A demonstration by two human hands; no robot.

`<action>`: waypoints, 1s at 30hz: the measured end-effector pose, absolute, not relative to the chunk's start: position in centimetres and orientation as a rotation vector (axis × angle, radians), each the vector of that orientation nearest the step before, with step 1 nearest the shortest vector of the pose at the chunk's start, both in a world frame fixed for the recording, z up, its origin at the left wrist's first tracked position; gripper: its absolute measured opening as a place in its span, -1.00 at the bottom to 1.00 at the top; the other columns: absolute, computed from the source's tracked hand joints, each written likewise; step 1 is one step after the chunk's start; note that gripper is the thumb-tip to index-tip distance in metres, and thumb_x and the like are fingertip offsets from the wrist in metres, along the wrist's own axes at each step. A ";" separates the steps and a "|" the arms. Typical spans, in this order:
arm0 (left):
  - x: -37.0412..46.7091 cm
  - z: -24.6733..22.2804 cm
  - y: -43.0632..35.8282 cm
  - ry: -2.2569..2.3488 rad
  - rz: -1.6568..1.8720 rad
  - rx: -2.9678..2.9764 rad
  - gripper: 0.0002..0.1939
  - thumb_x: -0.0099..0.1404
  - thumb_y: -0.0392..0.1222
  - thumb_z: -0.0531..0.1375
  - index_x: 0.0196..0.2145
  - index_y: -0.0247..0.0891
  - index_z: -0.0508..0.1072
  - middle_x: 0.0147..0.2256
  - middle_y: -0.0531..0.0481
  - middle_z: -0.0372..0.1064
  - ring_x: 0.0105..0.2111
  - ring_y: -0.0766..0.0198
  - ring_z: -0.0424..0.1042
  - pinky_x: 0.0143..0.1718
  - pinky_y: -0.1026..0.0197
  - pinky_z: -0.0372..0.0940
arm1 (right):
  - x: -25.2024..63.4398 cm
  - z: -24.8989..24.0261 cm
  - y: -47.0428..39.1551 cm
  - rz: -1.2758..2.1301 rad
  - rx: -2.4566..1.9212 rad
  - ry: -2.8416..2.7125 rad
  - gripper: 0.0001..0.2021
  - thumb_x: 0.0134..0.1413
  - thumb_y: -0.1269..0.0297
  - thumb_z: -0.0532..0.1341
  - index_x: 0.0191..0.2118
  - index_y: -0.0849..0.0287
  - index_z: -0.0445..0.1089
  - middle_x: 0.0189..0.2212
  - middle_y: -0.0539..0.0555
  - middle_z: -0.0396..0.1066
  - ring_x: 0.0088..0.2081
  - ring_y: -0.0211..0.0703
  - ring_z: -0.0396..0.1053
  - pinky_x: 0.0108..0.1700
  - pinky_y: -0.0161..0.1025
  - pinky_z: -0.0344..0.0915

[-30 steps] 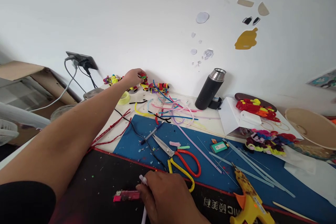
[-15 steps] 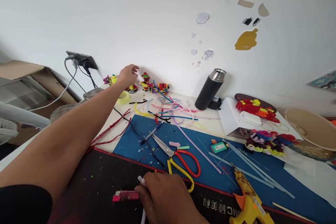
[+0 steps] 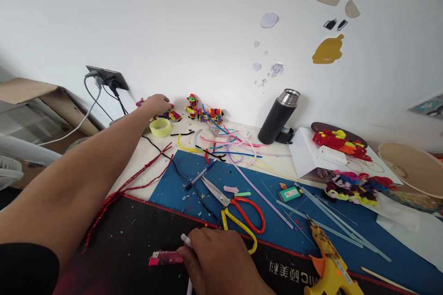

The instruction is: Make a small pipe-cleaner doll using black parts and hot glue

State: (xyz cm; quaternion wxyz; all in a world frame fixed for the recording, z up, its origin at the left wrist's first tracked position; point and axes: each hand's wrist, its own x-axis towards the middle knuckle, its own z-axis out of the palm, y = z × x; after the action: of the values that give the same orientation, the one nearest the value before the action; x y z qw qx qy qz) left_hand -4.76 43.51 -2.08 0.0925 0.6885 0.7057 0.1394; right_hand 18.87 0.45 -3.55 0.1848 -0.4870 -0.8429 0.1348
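Note:
My left hand [image 3: 157, 104] reaches to the wall, among small colourful pipe-cleaner figures [image 3: 172, 115]. Most of its fingers are hidden behind the back of the hand, so I cannot tell whether it holds one. Low in the middle, my right hand [image 3: 221, 260] is closed around a pale lilac pipe cleaner [image 3: 186, 240], whose end pokes out above the thumb. A pink lighter [image 3: 166, 258] touches the thumb tip; whether it is gripped or lies on the mat is unclear. Scissors [image 3: 224, 200] with red and yellow handles lie just beyond this hand.
Loose pipe cleaners [image 3: 238, 140] are scattered near the wall. Red twisted strands [image 3: 128, 184] and a tape roll [image 3: 160, 127] lie left. A black thermos [image 3: 279, 117] stands behind. Glue sticks [image 3: 342, 219], a green lighter [image 3: 290, 194] and a yellow glue gun [image 3: 328, 262] are right.
My left hand has moved left and down onto the figures by the wall, uncovering the tape roll. My right hand has stayed in place with the pipe cleaner.

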 end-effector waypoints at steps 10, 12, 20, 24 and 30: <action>-5.0 -1.8 42.6 2.112 0.187 2.183 -0.48 -0.15 -0.18 0.38 -0.14 -0.05 0.69 -0.03 -0.13 0.64 -0.06 -0.21 0.58 -0.21 0.06 0.45 | 18.8 -3.7 0.6 0.387 -1.374 -2.423 -0.82 0.37 0.17 0.28 -0.27 0.08 0.34 -0.40 -0.07 0.60 -0.45 -0.09 0.57 -0.53 -0.18 0.08; -5.3 -1.4 42.6 2.114 0.179 2.205 -0.48 -0.14 -0.17 0.38 -0.12 -0.05 0.68 -0.04 -0.12 0.65 -0.06 -0.19 0.58 -0.20 0.09 0.44 | 18.7 -3.5 0.6 0.392 -1.391 -2.426 -0.81 0.36 0.16 0.29 -0.27 0.08 0.35 -0.40 -0.08 0.60 -0.44 -0.08 0.58 -0.53 -0.18 0.10; -6.4 1.2 42.9 2.054 0.299 2.367 -0.56 0.00 -0.02 0.37 -0.11 -0.11 0.66 -0.10 -0.12 0.64 -0.11 -0.11 0.58 -0.21 0.11 0.42 | 18.6 -3.7 0.4 0.437 -1.397 -2.473 -0.82 0.37 0.14 0.28 -0.25 0.09 0.37 -0.37 -0.05 0.60 -0.43 -0.10 0.57 -0.52 -0.22 0.11; -4.6 0.8 42.5 2.049 0.386 2.381 -0.62 0.07 -0.03 0.35 -0.14 -0.15 0.65 -0.13 -0.16 0.63 -0.10 -0.12 0.58 -0.19 0.08 0.42 | 18.6 -3.5 0.6 0.426 -1.428 -2.500 -0.81 0.39 0.14 0.27 -0.25 0.10 0.38 -0.38 -0.04 0.61 -0.42 -0.08 0.59 -0.52 -0.21 0.15; -2.2 -0.1 42.5 2.050 0.471 2.351 -0.63 0.09 -0.05 0.38 -0.12 -0.16 0.66 -0.09 -0.20 0.60 -0.11 -0.13 0.56 -0.12 0.02 0.44 | 18.5 -3.0 0.7 0.465 -1.443 -2.550 -0.84 0.40 0.16 0.25 -0.23 0.10 0.40 -0.37 -0.02 0.61 -0.41 -0.04 0.61 -0.52 -0.20 0.21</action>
State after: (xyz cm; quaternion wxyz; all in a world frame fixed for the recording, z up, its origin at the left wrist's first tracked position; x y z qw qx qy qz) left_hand -2.21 42.52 -0.05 -0.0064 0.7452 0.6499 0.1494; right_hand 18.52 0.73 -3.03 0.0874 -0.4846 -0.8563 0.1561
